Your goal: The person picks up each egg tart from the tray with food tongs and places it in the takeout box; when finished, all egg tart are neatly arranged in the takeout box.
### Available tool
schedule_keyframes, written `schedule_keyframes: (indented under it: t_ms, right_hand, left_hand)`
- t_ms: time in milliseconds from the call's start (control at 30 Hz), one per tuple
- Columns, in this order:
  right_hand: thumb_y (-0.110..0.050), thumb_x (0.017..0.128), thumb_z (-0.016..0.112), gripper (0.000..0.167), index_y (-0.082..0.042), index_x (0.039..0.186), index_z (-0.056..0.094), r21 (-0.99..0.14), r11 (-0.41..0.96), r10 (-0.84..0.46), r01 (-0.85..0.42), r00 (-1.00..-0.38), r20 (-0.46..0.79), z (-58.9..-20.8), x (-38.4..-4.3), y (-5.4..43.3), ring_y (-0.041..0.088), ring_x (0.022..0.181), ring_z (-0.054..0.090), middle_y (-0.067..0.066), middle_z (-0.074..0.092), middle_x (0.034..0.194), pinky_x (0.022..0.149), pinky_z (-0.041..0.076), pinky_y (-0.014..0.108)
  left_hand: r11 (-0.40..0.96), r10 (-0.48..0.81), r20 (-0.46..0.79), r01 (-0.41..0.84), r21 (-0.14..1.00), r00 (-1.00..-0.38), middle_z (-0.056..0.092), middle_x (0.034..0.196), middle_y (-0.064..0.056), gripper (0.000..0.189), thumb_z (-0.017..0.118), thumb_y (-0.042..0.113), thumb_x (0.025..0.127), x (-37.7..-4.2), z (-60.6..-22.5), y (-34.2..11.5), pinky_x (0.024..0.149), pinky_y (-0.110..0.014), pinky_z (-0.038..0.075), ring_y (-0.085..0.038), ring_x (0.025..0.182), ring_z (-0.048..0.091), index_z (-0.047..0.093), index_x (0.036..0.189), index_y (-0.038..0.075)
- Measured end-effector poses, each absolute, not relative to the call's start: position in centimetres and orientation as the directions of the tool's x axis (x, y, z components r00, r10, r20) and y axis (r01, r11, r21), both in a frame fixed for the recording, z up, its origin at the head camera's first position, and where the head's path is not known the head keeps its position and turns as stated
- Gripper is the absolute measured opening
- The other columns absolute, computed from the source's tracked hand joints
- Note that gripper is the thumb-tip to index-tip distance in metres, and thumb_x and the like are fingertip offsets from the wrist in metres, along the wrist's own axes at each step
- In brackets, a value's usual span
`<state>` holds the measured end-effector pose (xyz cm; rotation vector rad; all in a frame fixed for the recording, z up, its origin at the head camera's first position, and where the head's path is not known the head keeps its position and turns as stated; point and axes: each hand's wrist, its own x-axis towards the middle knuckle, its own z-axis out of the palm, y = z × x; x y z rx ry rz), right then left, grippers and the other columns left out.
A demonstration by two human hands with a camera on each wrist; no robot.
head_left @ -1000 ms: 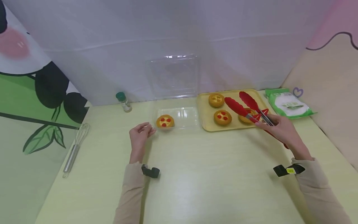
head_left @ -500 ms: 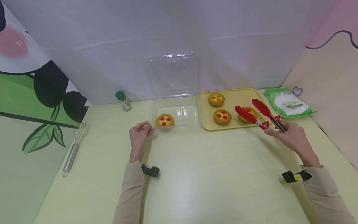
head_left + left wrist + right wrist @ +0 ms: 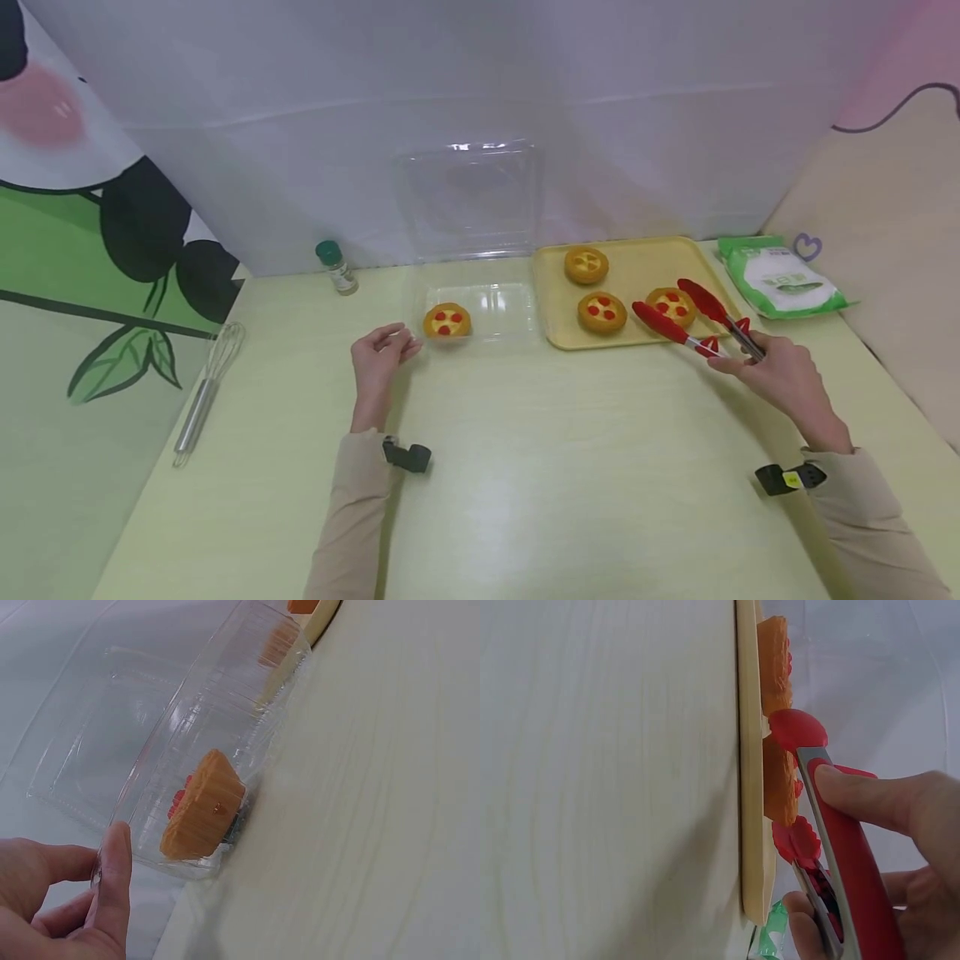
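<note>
My right hand (image 3: 783,375) grips red-tipped metal tongs (image 3: 847,847), whose spread tips stand on either side of an egg tart (image 3: 671,307) with red toppings at the front right of the yellow tray (image 3: 637,337). Left of it on the tray lie another red-topped tart (image 3: 602,312) and a plain yellow-topped one (image 3: 587,265). With thumb and fingers my left hand (image 3: 381,367) pinches the near left edge of a clear plastic box (image 3: 150,750). Its lid stands raised at the back, and one red-topped tart (image 3: 202,810) sits in the box's front left corner.
A green-capped shaker bottle (image 3: 337,267) stands at the back left. The whisk (image 3: 206,396) lies along the left table edge. Right of the tray is a green and white packet (image 3: 782,277), close to the side wall. A pale cloth backdrop (image 3: 300,167) rises behind the table.
My right hand has moved right and towards me, and the tongs' tips have come from above the tray's middle to either side of the right-hand tart. The left hand stays at the box.
</note>
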<state>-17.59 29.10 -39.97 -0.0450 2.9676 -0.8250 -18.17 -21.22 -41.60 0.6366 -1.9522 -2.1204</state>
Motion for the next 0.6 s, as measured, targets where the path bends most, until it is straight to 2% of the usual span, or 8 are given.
schedule_keyframes:
  t_ms: [167, 367, 600]
  right_hand:
    - [-0.047, 0.088, 0.068, 0.056, 0.005, 0.106, 0.056, -0.477, 0.878, -0.056, -0.031, -0.998, -0.038, -40.19, -17.79, 29.12, 0.018, 0.056, 0.037, 0.002, 0.036, 0.063, 0.045, 0.026, 0.026]
    - [-0.044, 0.090, 0.067, 0.056, 0.006, 0.113, 0.058, -0.463, 0.886, -0.059, -0.034, -0.997, -0.041, -40.33, -17.87, 29.16, 0.019, 0.055, 0.037, 0.002, 0.035, 0.064, 0.043, 0.026, 0.026]
    - [-0.042, 0.090, 0.068, 0.051, 0.005, 0.109, 0.060, -0.464, 0.885, -0.060, -0.046, -0.998, -0.015, -40.15, -17.67, 29.16, 0.018, 0.055, 0.038, 0.002, 0.036, 0.063, 0.043, 0.027, 0.026]
  left_hand:
    - [-0.126, -0.419, -0.177, -0.137, 0.983, -0.891, 0.063, 0.075, 0.000, 0.033, 0.060, 0.002, 0.095, -18.16, -41.64, -21.12, 0.073, -0.020, 0.061, -0.005, 0.063, 0.068, 0.056, 0.124, -0.013]
    - [-0.133, -0.414, -0.175, -0.131, 0.982, -0.893, 0.062, 0.077, -0.001, 0.033, 0.061, 0.002, 0.095, -18.23, -41.59, -21.07, 0.074, -0.021, 0.061, -0.005, 0.064, 0.068, 0.056, 0.124, -0.013]
    - [-0.121, -0.421, -0.179, -0.141, 0.983, -0.889, 0.063, 0.078, -0.001, 0.033, 0.061, 0.004, 0.095, -18.20, -41.62, -21.08, 0.073, -0.020, 0.060, -0.004, 0.064, 0.068, 0.057, 0.124, -0.012]
